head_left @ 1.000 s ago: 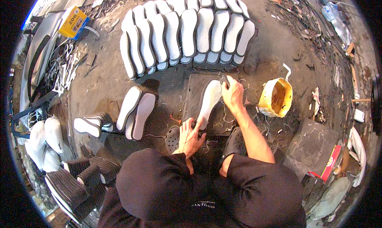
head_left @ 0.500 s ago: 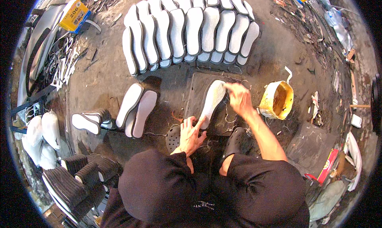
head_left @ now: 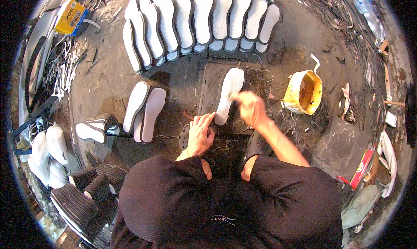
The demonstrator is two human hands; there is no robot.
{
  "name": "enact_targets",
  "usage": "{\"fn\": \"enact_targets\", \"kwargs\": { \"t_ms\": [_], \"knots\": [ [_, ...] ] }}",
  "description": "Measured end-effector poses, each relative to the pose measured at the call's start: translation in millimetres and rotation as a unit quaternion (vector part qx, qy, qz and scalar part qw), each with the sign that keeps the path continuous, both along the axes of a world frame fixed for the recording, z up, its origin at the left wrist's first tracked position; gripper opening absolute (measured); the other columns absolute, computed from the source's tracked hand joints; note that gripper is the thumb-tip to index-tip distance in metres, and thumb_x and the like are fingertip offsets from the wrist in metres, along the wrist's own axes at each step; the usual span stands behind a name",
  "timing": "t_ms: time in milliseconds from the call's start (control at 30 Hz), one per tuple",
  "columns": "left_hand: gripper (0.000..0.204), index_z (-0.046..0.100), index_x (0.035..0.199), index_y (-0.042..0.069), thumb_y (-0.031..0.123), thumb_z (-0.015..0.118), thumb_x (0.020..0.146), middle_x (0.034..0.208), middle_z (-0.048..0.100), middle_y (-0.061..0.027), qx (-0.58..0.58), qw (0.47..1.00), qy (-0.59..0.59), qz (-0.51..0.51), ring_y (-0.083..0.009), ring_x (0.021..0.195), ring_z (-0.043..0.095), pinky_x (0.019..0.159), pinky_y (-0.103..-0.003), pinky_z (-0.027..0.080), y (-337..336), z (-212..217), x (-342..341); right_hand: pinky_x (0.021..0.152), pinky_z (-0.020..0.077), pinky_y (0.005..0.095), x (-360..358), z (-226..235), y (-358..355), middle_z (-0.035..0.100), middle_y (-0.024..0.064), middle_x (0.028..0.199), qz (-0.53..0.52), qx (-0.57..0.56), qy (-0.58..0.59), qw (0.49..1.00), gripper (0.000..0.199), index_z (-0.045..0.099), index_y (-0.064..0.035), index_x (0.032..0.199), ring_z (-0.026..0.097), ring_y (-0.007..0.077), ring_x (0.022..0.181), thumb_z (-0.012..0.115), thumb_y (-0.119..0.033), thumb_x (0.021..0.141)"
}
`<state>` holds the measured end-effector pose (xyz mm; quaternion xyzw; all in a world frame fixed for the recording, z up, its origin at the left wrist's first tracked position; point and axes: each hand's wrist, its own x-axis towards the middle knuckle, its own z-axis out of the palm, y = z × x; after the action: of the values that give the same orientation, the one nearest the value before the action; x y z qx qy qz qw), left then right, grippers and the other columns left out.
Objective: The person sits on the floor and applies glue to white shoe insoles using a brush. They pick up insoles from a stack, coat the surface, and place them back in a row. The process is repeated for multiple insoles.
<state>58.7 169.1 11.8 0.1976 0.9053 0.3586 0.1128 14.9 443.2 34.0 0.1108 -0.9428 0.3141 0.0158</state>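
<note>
On the dark mat (head_left: pixel 208 82), the right hand (head_left: pixel 250 108) (blurred, grip unclear) has swept from the white insole (head_left: pixel 229 92)'s tip to mid-length, suggesting coating underway; the left hand (head_left: pixel 200 134) pins its heel, fingers flat.

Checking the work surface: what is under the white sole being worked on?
A dark board lies under the sole; the ground beneath the board is hidden.

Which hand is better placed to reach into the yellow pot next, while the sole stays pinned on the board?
Right. The right hand hovers beside the white sole, on the side of the yellow pot. The left hand presses at the sole's near end, farther from the pot, so it looks better kept there.
</note>
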Motion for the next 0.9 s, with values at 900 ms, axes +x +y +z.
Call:
{"fn": "enact_targets", "kwargs": {
  "t_ms": [900],
  "knots": [
    [0.071,0.06,0.153,0.008,0.017,0.087,0.088,0.126,0.066,-0.0147,0.089,0.994,-0.029,0.064,-0.0372,0.122,0.06,0.108,-0.047,0.049,7,-2,11,0.087,0.0476,0.0466,-68,10,-17,0.082,0.0091,0.106,0.037,0.13,0.093,0.986,0.034,0.08,-0.0173,0.118,0.074,0.0281,0.094,0.058,-0.008,0.094]
  ]
}}
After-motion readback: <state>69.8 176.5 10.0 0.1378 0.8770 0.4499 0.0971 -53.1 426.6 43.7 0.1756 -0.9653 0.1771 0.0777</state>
